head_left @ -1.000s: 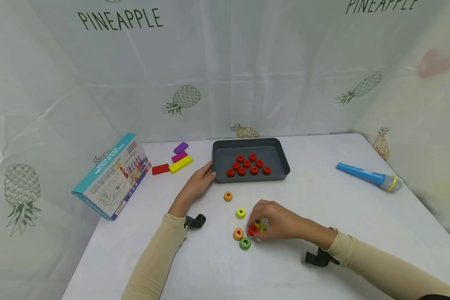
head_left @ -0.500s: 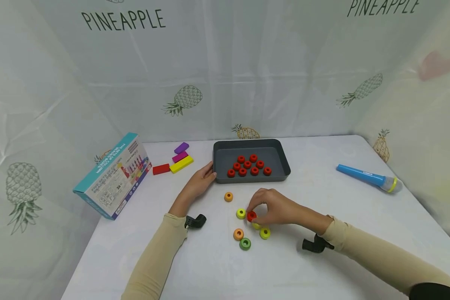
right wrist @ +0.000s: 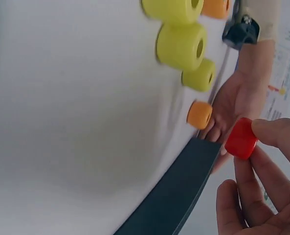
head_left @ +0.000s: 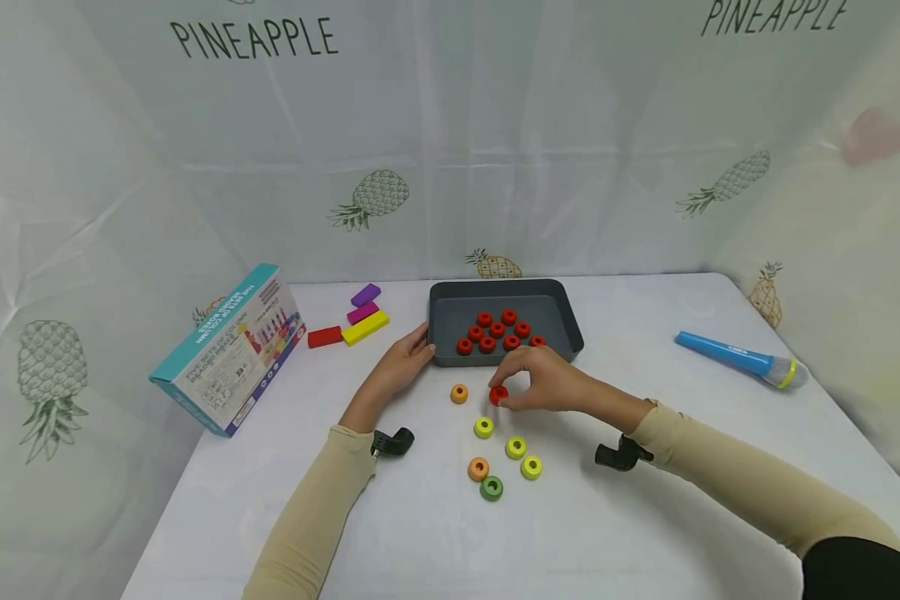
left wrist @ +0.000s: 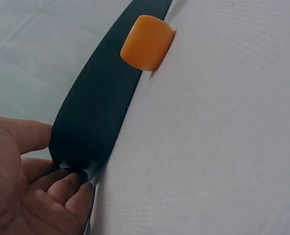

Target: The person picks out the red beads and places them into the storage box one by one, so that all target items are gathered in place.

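Observation:
A dark grey tray (head_left: 456, 304) with several red ring-shaped beads (head_left: 484, 319) lying in it stands at the back of the table. My left hand (head_left: 402, 364) grips its near left corner; the left wrist view shows curled fingers (left wrist: 66, 188) at that corner. Between thumb and fingertips my right hand (head_left: 546, 380) pinches another red bead (right wrist: 241, 138), held just in front of the tray's near wall. Loose on the table in front lie two orange beads (head_left: 459, 393), three yellow beads (head_left: 516, 447) and a green bead (head_left: 492, 488). The green one is right beside the nearer orange one.
At the left stands a printed toy box (head_left: 232, 350). Near it lie a red block (head_left: 325, 337), a yellow block (head_left: 366, 327) and two purple blocks (head_left: 365, 295). A blue toy microphone (head_left: 738, 358) rests at the right. A pineapple-print sheet (head_left: 555, 125) hangs behind the table.
Holding the red bead, my right hand has moved away from the yellow beads toward the tray, uncovering them. My left hand has stayed at the tray's corner.

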### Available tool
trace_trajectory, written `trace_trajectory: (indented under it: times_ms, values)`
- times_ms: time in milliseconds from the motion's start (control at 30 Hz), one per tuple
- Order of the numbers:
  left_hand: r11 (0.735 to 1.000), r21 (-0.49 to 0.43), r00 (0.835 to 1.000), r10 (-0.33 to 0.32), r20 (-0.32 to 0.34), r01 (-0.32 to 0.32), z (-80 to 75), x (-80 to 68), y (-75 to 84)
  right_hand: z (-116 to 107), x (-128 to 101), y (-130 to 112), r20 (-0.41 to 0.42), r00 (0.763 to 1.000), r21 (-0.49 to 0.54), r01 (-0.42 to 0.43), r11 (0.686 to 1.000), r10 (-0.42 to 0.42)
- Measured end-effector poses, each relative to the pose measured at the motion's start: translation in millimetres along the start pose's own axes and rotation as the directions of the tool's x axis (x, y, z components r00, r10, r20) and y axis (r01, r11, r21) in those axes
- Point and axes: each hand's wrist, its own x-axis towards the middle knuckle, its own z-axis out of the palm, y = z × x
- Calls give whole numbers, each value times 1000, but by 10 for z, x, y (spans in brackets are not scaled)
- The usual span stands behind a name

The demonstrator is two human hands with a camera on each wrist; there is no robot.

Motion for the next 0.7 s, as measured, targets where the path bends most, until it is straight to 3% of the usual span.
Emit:
trace_trajectory:
  times_ms: [367,700]
  values:
    - [1000,28,1000,7,-2,-7,-22,8,8,-111,190,167,-62,998,-49,13,999,-17]
    - [1000,17,1000,10,2,-10,-20,-22,33,-232,409,268,-102,994,-58,-55,997,49]
